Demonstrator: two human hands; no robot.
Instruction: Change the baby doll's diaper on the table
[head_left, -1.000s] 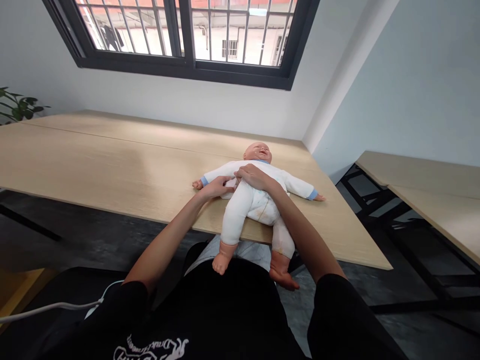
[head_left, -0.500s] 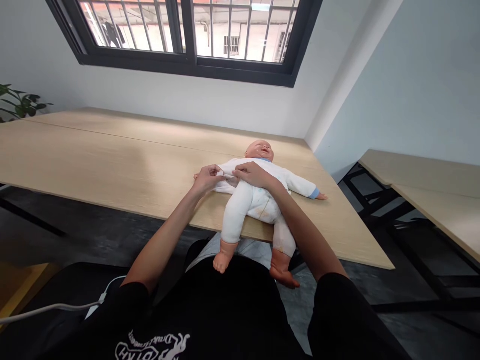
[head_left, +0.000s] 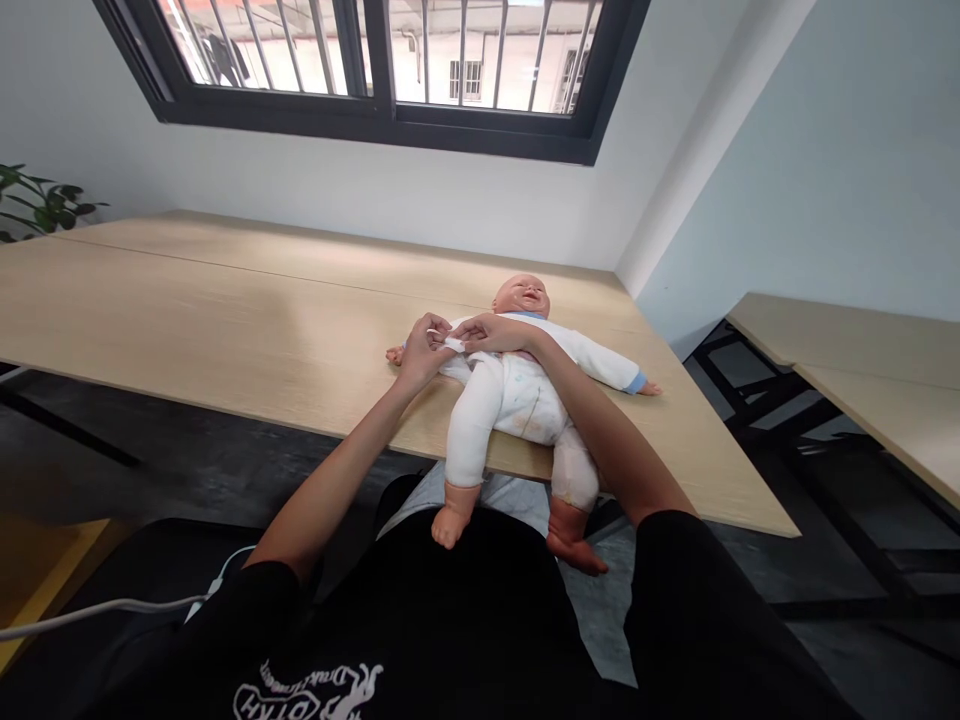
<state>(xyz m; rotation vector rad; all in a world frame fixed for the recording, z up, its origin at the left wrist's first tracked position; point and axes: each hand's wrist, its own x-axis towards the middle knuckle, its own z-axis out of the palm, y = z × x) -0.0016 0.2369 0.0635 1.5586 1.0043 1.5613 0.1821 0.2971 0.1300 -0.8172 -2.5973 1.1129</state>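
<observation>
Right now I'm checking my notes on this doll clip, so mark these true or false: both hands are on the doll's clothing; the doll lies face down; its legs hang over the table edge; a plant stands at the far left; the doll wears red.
1. Both the left hand and the right hand pinch the white suit of the doll: true.
2. The doll lies face down: false, it lies face up.
3. Its legs hang over the edge of the table: true.
4. A plant stands at the far left: true.
5. The doll wears red: false, white with blue cuffs.
</observation>
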